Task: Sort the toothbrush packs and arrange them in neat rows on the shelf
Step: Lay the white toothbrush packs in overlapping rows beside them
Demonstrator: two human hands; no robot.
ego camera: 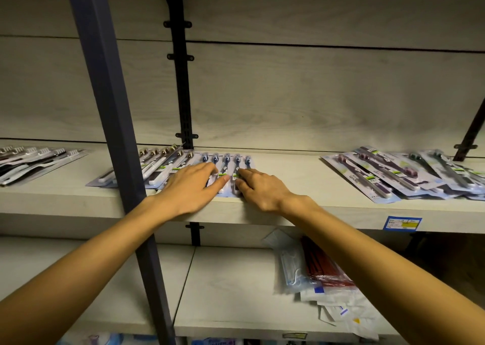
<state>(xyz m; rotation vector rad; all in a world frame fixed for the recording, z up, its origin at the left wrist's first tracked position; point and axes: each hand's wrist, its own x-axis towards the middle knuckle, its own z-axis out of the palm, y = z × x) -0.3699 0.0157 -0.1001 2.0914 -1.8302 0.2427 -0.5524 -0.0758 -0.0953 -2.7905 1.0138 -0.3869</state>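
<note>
Flatly, both hands (225,184) press glossy blister toothbrush packs (225,161); pale woodgrain shelf (288,166).

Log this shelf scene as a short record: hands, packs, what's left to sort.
left hand: flat on the blue-head packs, fingers straight
right hand: fingertips pressing the same packs
sorted rows: blue-head packs beside gold-head packs, mid shelf
unsorted: loose pile at right
far left: another pack group
lower shelf: bagged items
</note>
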